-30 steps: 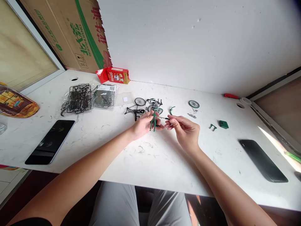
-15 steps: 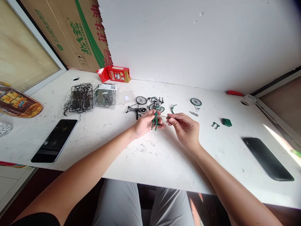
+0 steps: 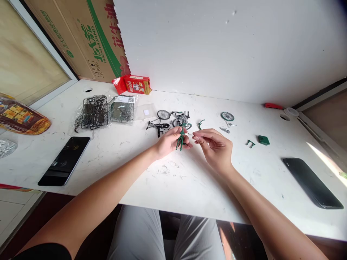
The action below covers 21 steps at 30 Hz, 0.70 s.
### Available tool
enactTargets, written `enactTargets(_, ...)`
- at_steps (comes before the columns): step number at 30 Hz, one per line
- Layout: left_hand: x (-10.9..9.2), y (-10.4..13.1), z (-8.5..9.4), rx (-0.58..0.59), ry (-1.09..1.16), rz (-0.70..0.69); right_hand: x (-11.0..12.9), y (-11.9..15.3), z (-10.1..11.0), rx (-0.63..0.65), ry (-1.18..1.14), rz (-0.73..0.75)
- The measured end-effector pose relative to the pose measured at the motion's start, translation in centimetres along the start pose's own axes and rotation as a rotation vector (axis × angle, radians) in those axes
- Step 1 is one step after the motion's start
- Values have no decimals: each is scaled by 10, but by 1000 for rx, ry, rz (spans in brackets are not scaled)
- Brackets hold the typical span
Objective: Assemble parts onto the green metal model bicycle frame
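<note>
I have one long white worktop (image 3: pixel 173 187) with dark scuffs, and I place things by the red printed carton (image 3: pixel 138 85) at its back. One big brown cardboard box (image 3: pixel 78 39) with green and red print stands behind the carton, to its left. Two flat dark devices lie nearer me: one black slab (image 3: pixel 313 183) far to the carton's right, one glossy black phone (image 3: pixel 64 161) to its left. One brown-and-gold printed pack (image 3: pixel 23 115) is well left of it.

My two bare hands, left hand (image 3: pixel 169 143) and right hand (image 3: pixel 217 148), are near each other, right of the carton and nearer me, both in narrow grips. Two clear plastic bags (image 3: pixel 93 112) of dark moulded parts lie just left and in front of the carton.

To its right sits one crowded cluster of black miniature bicycle parts (image 3: pixel 165 126), too tangled to count. In my left hand is one forked green plastic frame (image 3: pixel 181 134). Farther right of the carton lie one green-edged spoked wheel (image 3: pixel 227 116), one green block (image 3: pixel 263 140), one curved green strip (image 3: pixel 200 125) and one green bracket (image 3: pixel 251 144). My right hand pinches one thin metal-shafted tool (image 3: pixel 189 134) aimed at the frame; I cannot tell whether its tip touches.
</note>
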State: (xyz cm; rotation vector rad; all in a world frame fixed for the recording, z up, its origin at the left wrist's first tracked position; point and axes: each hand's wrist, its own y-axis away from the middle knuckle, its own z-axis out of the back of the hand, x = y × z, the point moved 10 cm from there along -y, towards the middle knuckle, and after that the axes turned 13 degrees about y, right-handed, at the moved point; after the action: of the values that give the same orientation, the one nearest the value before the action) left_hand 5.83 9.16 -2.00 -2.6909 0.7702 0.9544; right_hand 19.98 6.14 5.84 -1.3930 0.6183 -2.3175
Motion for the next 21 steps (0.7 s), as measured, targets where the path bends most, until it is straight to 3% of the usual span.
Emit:
enactTargets(14,1,-1,2,-15,29,-10,-19,-1,-8,103,172,-131)
enactTargets(21,1,-1,-1,-23,-86,-32,-7,2,-20,204,136,-79)
